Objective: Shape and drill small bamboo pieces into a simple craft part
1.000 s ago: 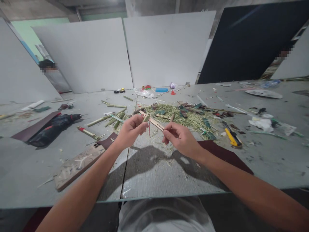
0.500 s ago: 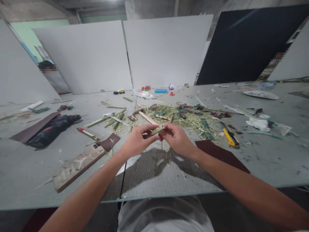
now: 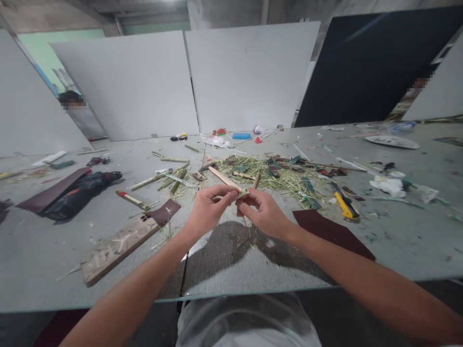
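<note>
Both my hands meet above the grey table [image 3: 253, 270], just in front of me. My left hand [image 3: 208, 209] pinches one end of a short pale-green bamboo piece [image 3: 241, 194]. My right hand [image 3: 262, 211] is closed on the other end, and a thin red thread hangs below it. A longer tan wooden strip [image 3: 221, 177] lies on the table just beyond my fingers, untouched. Behind it spreads a heap of green bamboo shavings [image 3: 278, 177].
A yellow utility knife [image 3: 343, 202] lies to the right, beside a dark red sheet [image 3: 331, 233]. On the left are a patterned board [image 3: 115, 246], bamboo sticks [image 3: 159, 177] and a black power drill [image 3: 77, 190]. White panels stand behind the table. A person sits at the far left.
My hands came together from apart. The tan strip that spanned them a second ago now lies on the table, and the short bamboo piece is held between both hands.
</note>
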The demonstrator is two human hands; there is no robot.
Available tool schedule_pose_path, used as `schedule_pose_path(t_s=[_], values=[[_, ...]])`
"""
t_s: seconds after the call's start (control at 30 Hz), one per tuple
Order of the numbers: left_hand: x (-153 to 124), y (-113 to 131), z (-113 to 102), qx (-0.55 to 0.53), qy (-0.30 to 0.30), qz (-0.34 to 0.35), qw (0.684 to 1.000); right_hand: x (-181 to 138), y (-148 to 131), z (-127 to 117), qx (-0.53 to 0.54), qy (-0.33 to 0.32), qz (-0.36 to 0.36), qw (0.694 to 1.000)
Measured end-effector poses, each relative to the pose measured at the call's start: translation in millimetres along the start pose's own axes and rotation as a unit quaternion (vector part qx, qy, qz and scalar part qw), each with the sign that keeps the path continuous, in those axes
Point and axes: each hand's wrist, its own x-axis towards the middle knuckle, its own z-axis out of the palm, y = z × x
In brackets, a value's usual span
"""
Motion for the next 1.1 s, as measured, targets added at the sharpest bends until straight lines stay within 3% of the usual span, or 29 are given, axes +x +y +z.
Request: schedule_pose_path(t_s=[0.33, 0.5, 0.83, 1.1], values=[[-7, 6, 5, -0.008, -0.018, 0.036, 0.999, 0, 6, 1, 0.070, -0.008, 0.008, 0.997], [-6, 8, 7, 0.016, 0.015, 0.062, 0.998, -2, 2, 1, 0.060, -0.019, 0.020, 0.998], [10, 21, -18, 0.151, 0.056, 0.126, 0.979, 6, 2, -18, 0.050, -0.034, 0.007, 0.998], [27, 53, -32, 0.146, 0.044, 0.137, 0.979, 22, -29, -44, 0.034, -0.048, -0.020, 0.998]])
